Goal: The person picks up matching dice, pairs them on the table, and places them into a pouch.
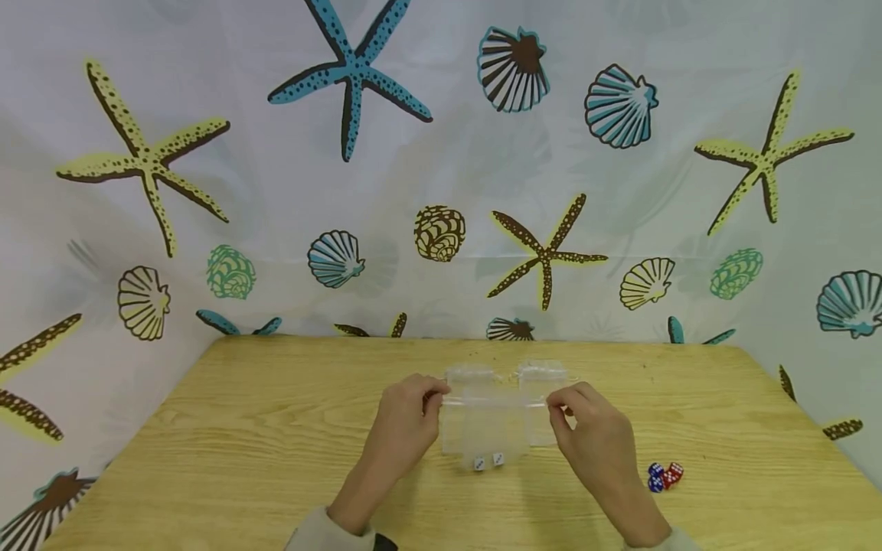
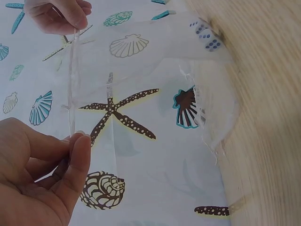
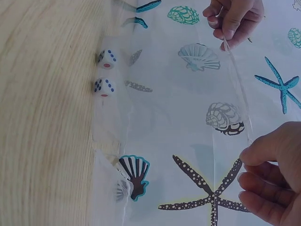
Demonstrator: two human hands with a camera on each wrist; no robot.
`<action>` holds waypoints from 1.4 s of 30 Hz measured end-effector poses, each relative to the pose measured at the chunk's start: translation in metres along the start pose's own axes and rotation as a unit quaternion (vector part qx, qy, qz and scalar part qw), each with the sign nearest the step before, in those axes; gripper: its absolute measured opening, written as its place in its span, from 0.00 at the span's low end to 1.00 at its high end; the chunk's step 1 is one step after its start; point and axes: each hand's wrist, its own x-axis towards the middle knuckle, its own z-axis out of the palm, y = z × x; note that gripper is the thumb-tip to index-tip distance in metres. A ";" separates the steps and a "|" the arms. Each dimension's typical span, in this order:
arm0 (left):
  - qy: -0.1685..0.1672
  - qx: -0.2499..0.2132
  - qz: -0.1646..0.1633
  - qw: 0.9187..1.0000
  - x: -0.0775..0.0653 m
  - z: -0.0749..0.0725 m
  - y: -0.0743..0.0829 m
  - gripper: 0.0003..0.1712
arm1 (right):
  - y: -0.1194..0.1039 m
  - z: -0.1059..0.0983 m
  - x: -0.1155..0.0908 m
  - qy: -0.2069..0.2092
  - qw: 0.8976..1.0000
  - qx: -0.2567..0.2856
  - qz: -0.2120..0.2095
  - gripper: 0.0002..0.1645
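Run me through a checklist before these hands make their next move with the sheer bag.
1. Left hand pinching one end of the held sheer bag's top edge: ok.
2. Right hand pinching the opposite end: ok.
3. Two white dice at the bag's lower end: ok.
4. Bag's mouth closed: cannot tell; the sheer fabric hides whether its sides meet.
5. Blue dice and red dice apart from both hands: ok; they lie on the table to the right.
6. Held bag free of the two flat bags beyond it: cannot tell; they overlap in the head view.
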 end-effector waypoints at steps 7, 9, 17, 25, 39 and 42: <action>0.004 -0.002 0.001 1.000 0.002 -0.003 -0.001 0.09 | 0.006 -0.005 0.002 0.006 1.000 -0.012 -0.004 0.10; 0.003 -0.004 0.001 1.000 0.002 -0.004 -0.001 0.09 | 0.007 -0.006 0.002 0.003 1.000 -0.014 -0.001 0.10; 0.004 -0.002 -0.011 1.000 0.003 -0.006 -0.003 0.09 | 0.013 -0.007 0.002 0.002 1.000 -0.017 0.009 0.10; 0.000 -0.006 -0.016 1.000 0.002 -0.011 -0.002 0.09 | 0.018 -0.014 0.005 0.008 1.000 -0.013 0.015 0.10; 0.020 -0.018 -0.037 0.999 0.003 -0.021 -0.009 0.10 | 0.031 -0.023 0.007 0.016 0.999 -0.019 0.027 0.09; 0.019 -0.017 -0.037 0.999 0.003 -0.023 -0.008 0.09 | 0.030 -0.024 0.009 0.014 0.999 -0.020 0.030 0.09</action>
